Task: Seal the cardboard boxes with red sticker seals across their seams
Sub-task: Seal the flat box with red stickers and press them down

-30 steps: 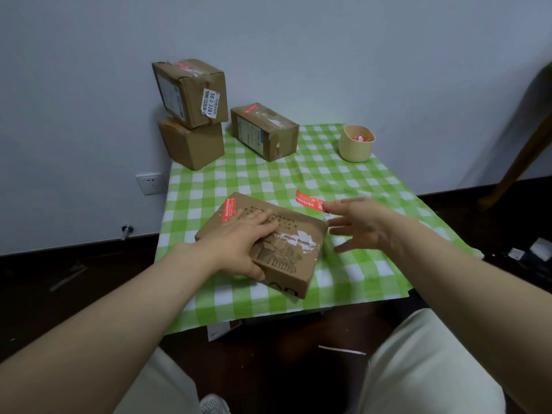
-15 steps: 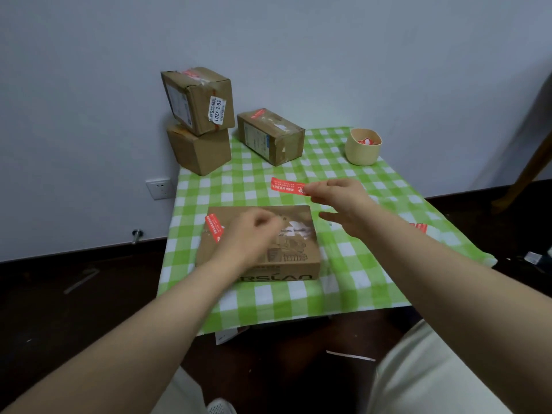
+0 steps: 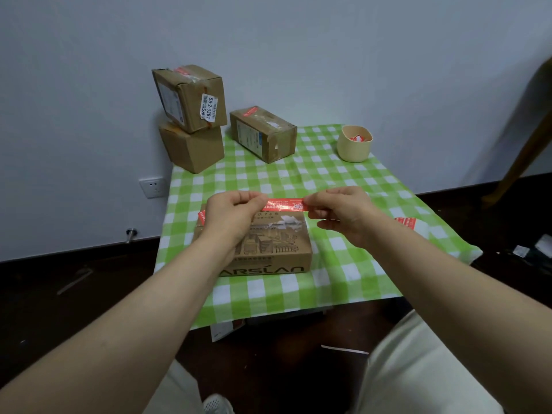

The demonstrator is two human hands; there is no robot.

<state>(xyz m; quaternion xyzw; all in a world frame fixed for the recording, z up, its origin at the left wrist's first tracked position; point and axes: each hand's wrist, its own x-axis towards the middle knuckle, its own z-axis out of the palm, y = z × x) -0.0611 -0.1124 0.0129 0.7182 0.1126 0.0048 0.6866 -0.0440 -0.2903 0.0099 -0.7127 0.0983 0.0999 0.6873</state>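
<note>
The person held a red sticker seal (image 3: 283, 204) stretched level between both hands, over the far edge of the flat cardboard box (image 3: 277, 243) that lay in front of them on the green checked tablecloth (image 3: 328, 180). The left hand (image 3: 231, 213) pinched the strip's left end between thumb and fingertips, its fingers curled, and it hung over the left part of the box top. The right hand (image 3: 340, 212) pinched the right end the same way, its other fingers folded beneath, just past the box's right side. From where I stood I could not tell whether the strip touched the cardboard or hung just clear of it. A second red seal (image 3: 202, 218) was stuck at the box's far left corner, partly hidden by the left hand.

At the back left of the cloth, against the wall, a tilted box (image 3: 191, 97) sat on top of a plain box (image 3: 192, 149). A longer box (image 3: 264, 134) with a red strip on its top lay just to their right. A beige cup (image 3: 355, 143) holding red stickers stood at the back right, well apart from the hands. A loose red sticker (image 3: 406, 221) lay on the cloth to the right of the right arm.
</note>
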